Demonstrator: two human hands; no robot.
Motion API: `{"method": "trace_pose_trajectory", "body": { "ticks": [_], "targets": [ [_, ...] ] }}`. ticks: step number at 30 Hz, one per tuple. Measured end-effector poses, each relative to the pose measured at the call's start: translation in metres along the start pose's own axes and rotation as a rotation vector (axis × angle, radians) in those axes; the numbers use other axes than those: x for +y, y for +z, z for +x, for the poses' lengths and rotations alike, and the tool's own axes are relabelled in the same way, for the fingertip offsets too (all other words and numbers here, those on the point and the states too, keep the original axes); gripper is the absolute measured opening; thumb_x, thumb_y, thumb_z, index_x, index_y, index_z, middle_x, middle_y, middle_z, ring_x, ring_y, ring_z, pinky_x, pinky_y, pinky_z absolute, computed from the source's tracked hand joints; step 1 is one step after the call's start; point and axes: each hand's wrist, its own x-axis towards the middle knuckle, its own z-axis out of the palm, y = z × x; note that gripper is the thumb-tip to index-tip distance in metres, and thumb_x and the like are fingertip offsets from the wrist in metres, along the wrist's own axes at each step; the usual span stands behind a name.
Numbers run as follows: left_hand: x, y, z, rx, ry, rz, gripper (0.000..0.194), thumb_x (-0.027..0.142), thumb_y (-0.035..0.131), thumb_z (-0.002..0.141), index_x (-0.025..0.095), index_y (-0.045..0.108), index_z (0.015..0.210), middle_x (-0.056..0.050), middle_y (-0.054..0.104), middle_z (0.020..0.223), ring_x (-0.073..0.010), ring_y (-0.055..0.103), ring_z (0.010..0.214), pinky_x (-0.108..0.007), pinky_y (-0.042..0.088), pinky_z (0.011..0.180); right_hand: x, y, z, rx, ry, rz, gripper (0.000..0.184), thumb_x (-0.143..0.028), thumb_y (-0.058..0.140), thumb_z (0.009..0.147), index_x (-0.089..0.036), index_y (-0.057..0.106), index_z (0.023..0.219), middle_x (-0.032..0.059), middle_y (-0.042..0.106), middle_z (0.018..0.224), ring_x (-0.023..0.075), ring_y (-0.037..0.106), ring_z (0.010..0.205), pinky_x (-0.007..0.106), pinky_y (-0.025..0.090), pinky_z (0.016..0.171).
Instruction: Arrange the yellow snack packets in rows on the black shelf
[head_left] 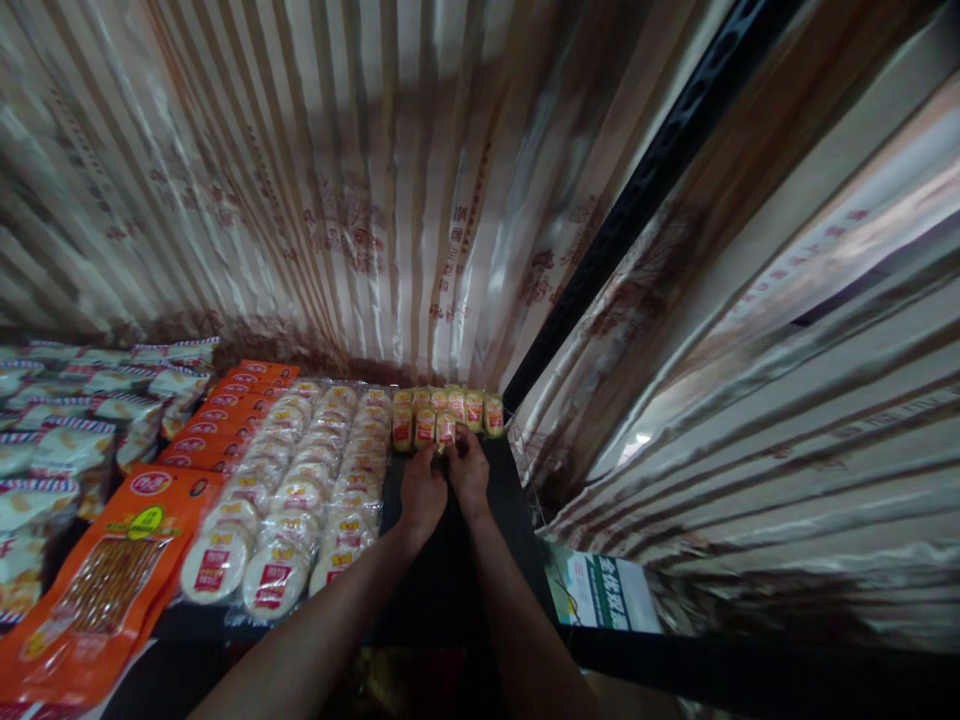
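On the dark shelf (442,600), small yellow wrapped snack cakes (424,424) with red labels stand in rows against the back curtain. The front row reaches only partway across; the row behind runs to the shelf's right end. Both my hands meet at one wrapped snack cake (445,430) at the right end of the front row. The fingers of my left hand (424,492) are closed at its lower left edge. My right hand (469,468) pinches it from the right, fingers bent over its side. The fingertips are partly hidden.
Left of the cakes lie rows of round white crackers (276,580) in clear wrap, orange snack packets (112,570) and white-and-blue bags (56,460). A black slotted post (600,250) rises at the right corner. Printed curtains (360,200) enclose the shelf. A green-and-white box (604,592) sits lower right.
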Motion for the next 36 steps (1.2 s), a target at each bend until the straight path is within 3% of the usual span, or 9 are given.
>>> {"method": "trace_pose_trajectory", "body": {
  "ticks": [6,13,19,24,36],
  "targets": [
    [-0.004,0.002,0.000,-0.007,0.039,-0.008,0.055,-0.001,0.040,0.068,0.010,0.052,0.121,-0.008,0.052,0.129,-0.0178,0.045,0.120,-0.029,0.031,0.105,0.001,0.003,0.003,-0.051,-0.009,-0.014,0.038,-0.028,0.047,0.073,-0.017,0.059,0.107,0.0068,0.066,0.096,0.0181,0.061,0.084,0.031,0.047,0.080],
    [-0.002,-0.001,0.001,0.013,0.045,0.013,0.050,-0.001,0.042,0.069,0.016,0.057,0.114,-0.006,0.058,0.122,-0.0172,0.049,0.115,-0.028,0.036,0.100,-0.005,0.005,0.000,0.016,-0.038,-0.146,0.038,-0.029,0.046,0.075,-0.015,0.060,0.107,0.0098,0.062,0.096,0.0200,0.058,0.087,0.034,0.045,0.082],
    [-0.001,0.000,0.001,-0.058,0.031,-0.016,0.037,0.006,0.039,0.077,0.012,0.062,0.105,-0.010,0.064,0.109,-0.0167,0.057,0.102,-0.027,0.040,0.094,-0.009,0.006,-0.003,0.047,-0.044,-0.208,0.033,-0.031,0.043,0.077,-0.013,0.061,0.098,0.0103,0.059,0.089,0.0202,0.055,0.080,0.033,0.045,0.077],
    [-0.002,0.002,0.001,-0.052,-0.002,-0.075,0.043,0.001,0.041,0.071,0.015,0.061,0.107,-0.006,0.063,0.113,-0.0146,0.056,0.106,-0.025,0.039,0.096,-0.010,0.004,-0.004,0.067,-0.072,-0.247,0.028,-0.031,0.043,0.077,-0.015,0.062,0.092,0.0078,0.060,0.085,0.0194,0.054,0.078,0.033,0.043,0.077],
    [0.001,0.002,0.002,-0.049,-0.011,-0.035,0.044,-0.002,0.040,0.070,0.014,0.061,0.105,-0.008,0.063,0.114,-0.0149,0.055,0.108,-0.026,0.037,0.098,-0.009,0.001,-0.007,0.039,-0.026,-0.161,0.033,-0.033,0.044,0.076,-0.013,0.061,0.098,0.0100,0.061,0.090,0.0176,0.057,0.074,0.031,0.047,0.073]
  ]
}}
